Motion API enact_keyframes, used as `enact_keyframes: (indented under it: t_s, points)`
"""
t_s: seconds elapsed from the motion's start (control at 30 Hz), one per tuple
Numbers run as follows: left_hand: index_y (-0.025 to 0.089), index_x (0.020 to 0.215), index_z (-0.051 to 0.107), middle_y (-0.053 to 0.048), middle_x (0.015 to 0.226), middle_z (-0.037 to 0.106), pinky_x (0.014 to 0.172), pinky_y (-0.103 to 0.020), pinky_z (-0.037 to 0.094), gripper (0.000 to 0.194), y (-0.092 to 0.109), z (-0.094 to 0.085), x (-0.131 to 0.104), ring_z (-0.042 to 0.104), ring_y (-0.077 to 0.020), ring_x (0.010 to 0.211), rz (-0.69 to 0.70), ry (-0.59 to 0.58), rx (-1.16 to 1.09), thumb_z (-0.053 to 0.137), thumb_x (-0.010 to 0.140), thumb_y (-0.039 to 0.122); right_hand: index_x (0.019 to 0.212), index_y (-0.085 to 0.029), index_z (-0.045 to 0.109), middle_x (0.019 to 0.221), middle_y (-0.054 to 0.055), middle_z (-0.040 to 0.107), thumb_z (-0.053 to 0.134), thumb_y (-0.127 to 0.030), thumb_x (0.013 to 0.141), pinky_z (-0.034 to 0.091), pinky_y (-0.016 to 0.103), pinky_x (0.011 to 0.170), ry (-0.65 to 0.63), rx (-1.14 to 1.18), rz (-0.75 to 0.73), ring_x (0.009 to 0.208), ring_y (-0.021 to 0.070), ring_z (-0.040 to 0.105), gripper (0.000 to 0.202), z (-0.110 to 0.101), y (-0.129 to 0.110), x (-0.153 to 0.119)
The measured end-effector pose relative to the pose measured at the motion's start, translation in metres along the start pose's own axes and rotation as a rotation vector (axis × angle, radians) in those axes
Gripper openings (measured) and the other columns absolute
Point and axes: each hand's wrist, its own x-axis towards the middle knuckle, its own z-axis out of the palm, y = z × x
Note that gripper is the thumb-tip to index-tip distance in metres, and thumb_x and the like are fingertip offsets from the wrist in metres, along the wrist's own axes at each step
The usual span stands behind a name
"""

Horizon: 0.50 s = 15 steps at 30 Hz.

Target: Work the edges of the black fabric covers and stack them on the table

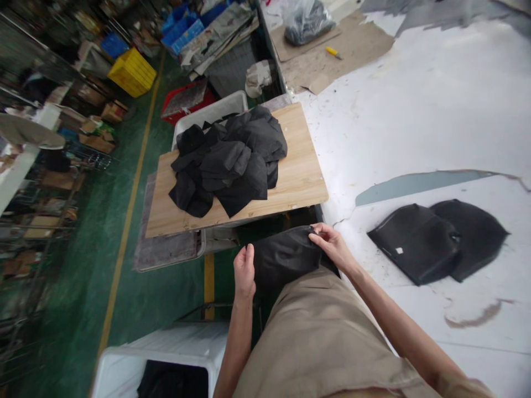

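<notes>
A black fabric piece (286,251) is stretched between my two hands, close in front of my body. My left hand (244,271) pinches its left edge, thumb on top. At the upper right corner, my right hand (332,243) grips it between thumb and fingers. Just beyond lies a crumpled heap of black fabric pieces (236,160) on a wooden board (302,160). To the right, two flat black pieces (415,237) overlap on the white table (415,127); one bears a small white mark.
A white bin (215,345) with black material inside stands at lower left. On the table's far end are a plastic bag (309,25) and a yellow-handled tool (333,52). Yellow (133,72) and red crates (188,102) stand on the green floor (153,287). Another person's arm (31,132) shows far left.
</notes>
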Motion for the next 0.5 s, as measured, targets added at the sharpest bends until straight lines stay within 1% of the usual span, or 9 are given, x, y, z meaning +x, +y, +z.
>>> enact_keyframes:
  t_s: [0.1, 0.2, 0.3, 0.37, 0.43, 0.5]
  points:
    - [0.014, 0.078, 0.063, 0.004, 0.066, 0.053, 0.062, -0.020, 0.038, 0.036, 0.002, 0.000, -0.001, 0.047, -0.0088, 0.063, 0.052, 0.004, 0.055, 0.062, 0.084, 0.050, 0.073, -0.022, 0.051, 0.097, 0.001, 0.061, 0.077, -0.041, 0.073, 0.046, 0.025, 0.066, -0.026, -0.038, -0.070, 0.080, 0.0154, 0.057, 0.032, 0.000, 0.002, 0.001]
    - [0.014, 0.075, 0.062, 0.003, 0.068, 0.055, 0.064, -0.021, 0.039, 0.038, 0.002, 0.002, -0.002, 0.048, -0.0098, 0.066, 0.112, 0.062, 0.114, 0.059, 0.086, 0.051, 0.077, -0.023, 0.051, 0.107, 0.003, 0.059, 0.076, -0.037, 0.075, 0.048, 0.028, 0.072, -0.036, -0.123, -0.152, 0.091, 0.0188, 0.059, 0.028, -0.002, 0.007, 0.002]
    - [0.014, 0.073, 0.061, 0.002, 0.070, 0.056, 0.065, -0.021, 0.039, 0.040, -0.001, 0.002, -0.003, 0.049, -0.0105, 0.067, 0.152, 0.128, 0.173, 0.057, 0.086, 0.052, 0.079, -0.023, 0.056, 0.111, 0.006, 0.057, 0.070, -0.032, 0.081, 0.048, 0.033, 0.083, -0.008, -0.362, -0.323, 0.102, 0.0216, 0.057, 0.017, -0.003, 0.011, 0.002]
    - [0.014, 0.074, 0.061, 0.002, 0.070, 0.055, 0.064, -0.021, 0.039, 0.040, -0.004, 0.001, -0.003, 0.048, -0.0107, 0.067, 0.161, 0.146, 0.199, 0.056, 0.087, 0.051, 0.079, -0.023, 0.057, 0.113, 0.007, 0.056, 0.067, -0.029, 0.084, 0.045, 0.037, 0.091, 0.005, -0.503, -0.413, 0.106, 0.0223, 0.056, 0.013, -0.004, 0.012, 0.001]
    - [0.014, 0.075, 0.061, 0.002, 0.069, 0.054, 0.064, -0.021, 0.039, 0.040, -0.006, 0.001, -0.002, 0.047, -0.0105, 0.066, 0.161, 0.153, 0.213, 0.055, 0.088, 0.050, 0.079, -0.023, 0.057, 0.115, 0.007, 0.056, 0.066, -0.028, 0.085, 0.044, 0.039, 0.095, -0.013, -0.536, -0.436, 0.110, 0.0228, 0.055, 0.012, -0.004, 0.012, -0.001]
    - [0.014, 0.075, 0.061, 0.002, 0.068, 0.053, 0.063, -0.021, 0.038, 0.039, -0.007, 0.001, -0.003, 0.046, -0.0103, 0.065, 0.164, 0.150, 0.229, 0.054, 0.089, 0.050, 0.084, -0.023, 0.058, 0.118, 0.008, 0.055, 0.069, -0.030, 0.084, 0.044, 0.038, 0.095, -0.050, -0.487, -0.391, 0.114, 0.0238, 0.055, 0.013, -0.004, 0.012, -0.001]
